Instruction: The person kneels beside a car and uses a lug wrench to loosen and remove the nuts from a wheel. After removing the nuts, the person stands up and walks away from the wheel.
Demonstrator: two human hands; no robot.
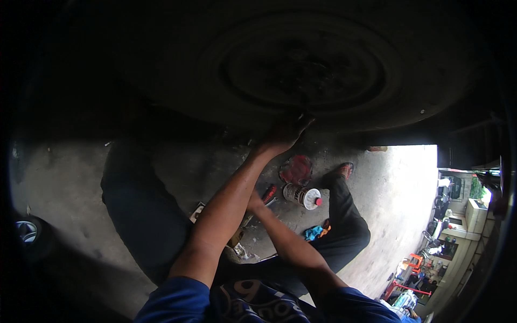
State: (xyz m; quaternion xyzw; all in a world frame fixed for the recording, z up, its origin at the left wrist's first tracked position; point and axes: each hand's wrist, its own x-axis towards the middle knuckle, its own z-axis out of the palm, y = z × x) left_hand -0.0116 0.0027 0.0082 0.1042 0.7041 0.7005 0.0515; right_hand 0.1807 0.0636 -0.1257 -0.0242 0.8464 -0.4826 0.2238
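Overhead in deep shade is a large dark wheel [301, 70] under a vehicle. My left hand [291, 129] reaches up to its near rim; darkness hides the fingers and anything in them. Lower down, my right hand [255, 203] is near the floor, partly behind my left forearm, so its fingers cannot be made out. Close to that hand are a red-handled tool [269, 194] and a greyish metal tool [271, 202]. Right of them a white can with a red cap [302, 196] lies tilted toward me. A dark red, round, flat thing [296, 170] sits just beyond the can.
My bent legs [347, 215] frame the work area on the concrete floor [81, 188]. A blue and orange cloth [315, 232] lies by my right leg. Another wheel [27, 231] stands at far left. Bright open ground with a red stand [405, 288] and clutter is at the right.
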